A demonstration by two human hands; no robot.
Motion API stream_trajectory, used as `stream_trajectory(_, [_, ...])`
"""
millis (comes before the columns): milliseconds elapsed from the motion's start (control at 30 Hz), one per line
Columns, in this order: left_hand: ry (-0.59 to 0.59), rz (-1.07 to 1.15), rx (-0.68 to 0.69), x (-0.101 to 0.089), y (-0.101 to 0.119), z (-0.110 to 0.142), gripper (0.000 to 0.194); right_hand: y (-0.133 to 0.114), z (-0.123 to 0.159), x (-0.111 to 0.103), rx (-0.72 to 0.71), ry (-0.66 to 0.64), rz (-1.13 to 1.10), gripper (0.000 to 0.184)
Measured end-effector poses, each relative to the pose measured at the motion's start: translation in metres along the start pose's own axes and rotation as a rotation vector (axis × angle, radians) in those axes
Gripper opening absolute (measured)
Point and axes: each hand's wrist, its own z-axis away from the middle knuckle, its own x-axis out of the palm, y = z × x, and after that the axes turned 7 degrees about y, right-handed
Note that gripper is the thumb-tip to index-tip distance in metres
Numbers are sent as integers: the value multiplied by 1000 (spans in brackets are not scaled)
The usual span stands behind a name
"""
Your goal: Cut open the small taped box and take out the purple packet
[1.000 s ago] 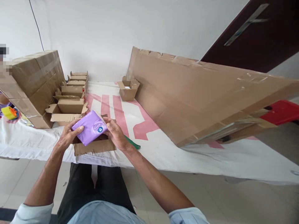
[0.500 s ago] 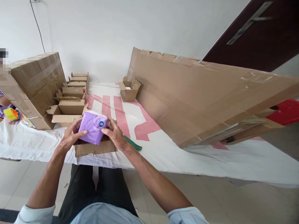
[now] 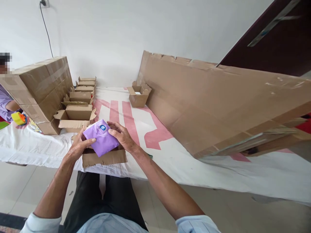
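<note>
A purple soft packet (image 3: 101, 137) with a round blue-and-white label is held between both hands. My left hand (image 3: 79, 145) grips its left edge and my right hand (image 3: 122, 136) grips its right edge, fingers over the top. The packet sits tilted in the mouth of a small open cardboard box (image 3: 105, 158) at the table's near edge. The inside of that box is hidden by the packet and my hands.
A row of small open cardboard boxes (image 3: 75, 115) runs back on the left beside large taped cartons (image 3: 41, 87). Another small open box (image 3: 139, 95) stands by the wall. A big flattened cardboard sheet (image 3: 218, 100) fills the right. A person's arm (image 3: 8, 105) and a tape dispenser (image 3: 18, 118) are at far left.
The packet has been turned and lowered from above the small box into its opening. Both hands stayed on it.
</note>
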Motion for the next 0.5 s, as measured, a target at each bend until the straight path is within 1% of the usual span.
stream_trajectory(133, [-9,39,-20,1,-3,5,80,1,5,-2,-4,11,30,57])
stream_trajectory(300, [-52,76,-18,-1,-10,8,76,-1,12,-3,-36,-2,59,53])
stream_trajectory(500, [-89,87,9,-3,-16,6,76,-4,15,-4,-27,-19,50,58])
